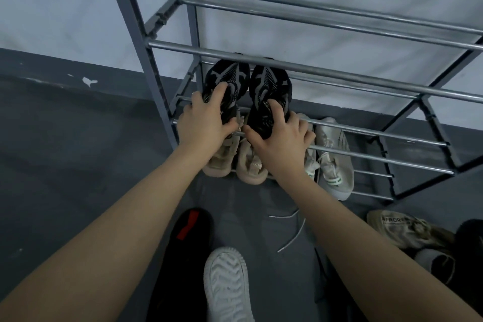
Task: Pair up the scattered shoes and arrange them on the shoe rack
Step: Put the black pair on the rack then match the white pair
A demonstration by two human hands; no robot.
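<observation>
A grey metal shoe rack [339,74] with bar shelves stands against the wall. Two black knit sneakers sit side by side on a middle shelf, toes toward the wall. My left hand [206,119] grips the heel of the left black sneaker [230,73]. My right hand [281,136] grips the heel of the right black sneaker [269,86]. On the shelf below, a beige pair [235,162] lies under my hands, and a pale grey pair [334,162] lies to its right, partly hidden by my right wrist.
Loose shoes lie on the dark floor: a black shoe with a red mark [183,256], a white sole turned up [227,285], an olive sneaker [405,230] and dark shoes [467,240] at the right edge. A higher shelf bar [313,18] spans above.
</observation>
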